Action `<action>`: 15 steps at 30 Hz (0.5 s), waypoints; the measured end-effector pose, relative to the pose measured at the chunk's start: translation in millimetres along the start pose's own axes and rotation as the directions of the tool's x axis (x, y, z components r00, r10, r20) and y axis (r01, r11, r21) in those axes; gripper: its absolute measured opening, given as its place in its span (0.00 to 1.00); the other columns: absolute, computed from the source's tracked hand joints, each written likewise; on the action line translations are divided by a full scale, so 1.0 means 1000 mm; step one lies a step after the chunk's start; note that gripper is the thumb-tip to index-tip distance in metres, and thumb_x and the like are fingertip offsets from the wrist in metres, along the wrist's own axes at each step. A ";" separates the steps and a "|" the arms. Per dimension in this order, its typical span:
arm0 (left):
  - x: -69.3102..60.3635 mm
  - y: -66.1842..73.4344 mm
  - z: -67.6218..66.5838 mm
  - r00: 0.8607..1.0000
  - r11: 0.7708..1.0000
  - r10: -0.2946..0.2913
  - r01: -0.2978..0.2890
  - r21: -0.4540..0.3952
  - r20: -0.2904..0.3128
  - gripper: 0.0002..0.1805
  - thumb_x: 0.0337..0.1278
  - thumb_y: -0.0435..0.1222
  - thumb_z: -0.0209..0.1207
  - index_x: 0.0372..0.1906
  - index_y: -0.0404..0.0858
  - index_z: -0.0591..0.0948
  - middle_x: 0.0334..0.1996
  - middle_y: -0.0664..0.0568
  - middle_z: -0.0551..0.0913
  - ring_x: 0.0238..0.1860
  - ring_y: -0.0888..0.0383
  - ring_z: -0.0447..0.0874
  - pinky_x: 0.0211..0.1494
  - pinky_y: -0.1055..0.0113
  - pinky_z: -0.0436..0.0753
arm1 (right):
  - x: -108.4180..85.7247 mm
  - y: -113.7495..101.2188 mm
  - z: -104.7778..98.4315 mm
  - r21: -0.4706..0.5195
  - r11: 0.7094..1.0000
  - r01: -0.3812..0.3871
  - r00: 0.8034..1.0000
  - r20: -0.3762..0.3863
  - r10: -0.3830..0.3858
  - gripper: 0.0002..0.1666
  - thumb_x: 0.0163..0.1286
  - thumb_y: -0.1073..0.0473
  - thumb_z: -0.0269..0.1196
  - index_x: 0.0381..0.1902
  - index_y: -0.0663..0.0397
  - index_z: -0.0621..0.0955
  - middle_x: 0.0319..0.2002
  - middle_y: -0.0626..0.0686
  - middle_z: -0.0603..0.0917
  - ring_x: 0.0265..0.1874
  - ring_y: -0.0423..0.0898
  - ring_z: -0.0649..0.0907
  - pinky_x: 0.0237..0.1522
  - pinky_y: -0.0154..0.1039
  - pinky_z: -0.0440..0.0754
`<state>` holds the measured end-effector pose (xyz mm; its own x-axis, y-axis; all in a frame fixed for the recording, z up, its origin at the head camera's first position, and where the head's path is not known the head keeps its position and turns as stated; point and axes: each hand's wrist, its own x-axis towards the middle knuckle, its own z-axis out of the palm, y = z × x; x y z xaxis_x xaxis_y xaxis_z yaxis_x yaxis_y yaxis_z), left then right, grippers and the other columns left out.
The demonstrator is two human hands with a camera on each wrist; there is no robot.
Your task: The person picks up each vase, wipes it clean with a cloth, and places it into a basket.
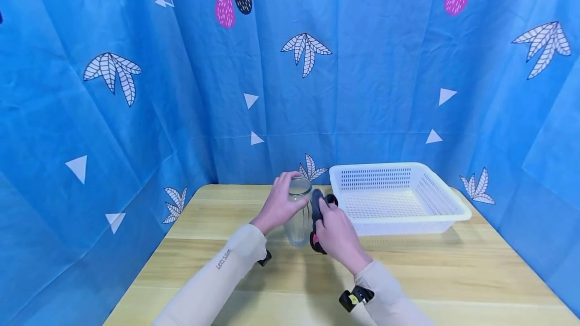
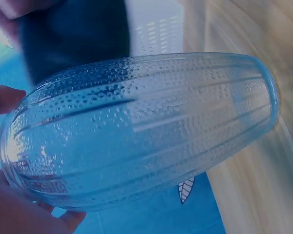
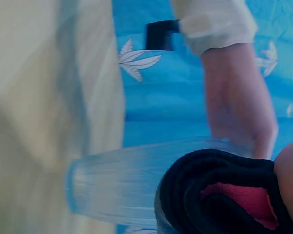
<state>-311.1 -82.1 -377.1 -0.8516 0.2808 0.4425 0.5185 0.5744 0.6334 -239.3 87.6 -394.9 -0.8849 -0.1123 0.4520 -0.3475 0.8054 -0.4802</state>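
A clear, ribbed glass vase [image 1: 297, 225] stands roughly upright over the table in the head view. My left hand [image 1: 280, 204] holds it near the rim, thumb and fingers around the top. The left wrist view shows the dimpled glass vase [image 2: 156, 131] lengthwise. My right hand [image 1: 339, 235] grips a dark rolled cloth [image 1: 316, 204] just right of the vase. In the right wrist view the black cloth [image 3: 185, 190] shows a pink inner layer and covers part of the vase [image 3: 112, 187]. Whether cloth and glass touch, I cannot tell.
A white plastic basket [image 1: 399, 223] with perforated walls sits at the back right of the wooden table [image 1: 430, 270]. Behind the table hangs a blue patterned curtain [image 1: 371, 109], which also runs along both sides.
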 end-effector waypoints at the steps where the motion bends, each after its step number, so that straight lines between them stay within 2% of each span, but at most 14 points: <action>1: 0.000 0.000 0.000 1.000 1.000 -0.003 0.003 -0.015 0.014 0.37 0.54 0.41 0.68 0.70 0.47 0.67 0.65 0.51 0.71 0.67 0.49 0.66 0.67 0.48 0.72 | 0.003 -0.002 -0.003 -0.007 1.000 0.013 1.000 -0.020 -0.013 0.32 0.68 0.65 0.57 0.70 0.65 0.71 0.56 0.73 0.80 0.52 0.64 0.82 0.53 0.58 0.81; 5: 0.002 0.001 0.000 0.999 0.998 0.004 -0.002 -0.064 0.042 0.39 0.51 0.37 0.66 0.70 0.48 0.67 0.67 0.51 0.70 0.69 0.48 0.65 0.68 0.46 0.71 | 0.017 -0.006 -0.009 -0.036 0.999 0.032 0.999 -0.036 -0.033 0.32 0.69 0.65 0.57 0.71 0.63 0.71 0.60 0.75 0.77 0.55 0.67 0.80 0.57 0.60 0.79; 10: 0.003 0.000 0.001 0.999 0.996 0.024 -0.020 -0.082 0.043 0.38 0.50 0.35 0.66 0.70 0.45 0.68 0.67 0.51 0.70 0.68 0.45 0.65 0.67 0.47 0.71 | 0.029 0.001 -0.003 -0.076 0.997 -0.015 0.998 0.059 0.020 0.32 0.70 0.64 0.56 0.71 0.70 0.68 0.59 0.76 0.77 0.55 0.68 0.80 0.58 0.59 0.79; 15: 0.003 -0.002 0.002 0.999 0.996 0.027 -0.025 -0.088 0.030 0.37 0.50 0.35 0.66 0.69 0.45 0.68 0.66 0.52 0.70 0.68 0.46 0.65 0.67 0.46 0.71 | 0.028 0.011 0.012 -0.053 0.995 -0.084 0.987 0.131 0.090 0.35 0.72 0.61 0.55 0.72 0.76 0.63 0.61 0.76 0.75 0.59 0.66 0.79 0.60 0.58 0.78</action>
<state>-314.5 -80.9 -378.3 -0.8391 0.3190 0.4406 0.5440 0.4975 0.6757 -271.7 86.2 -396.6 -0.9456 -0.1142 0.3046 -0.2550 0.8417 -0.4759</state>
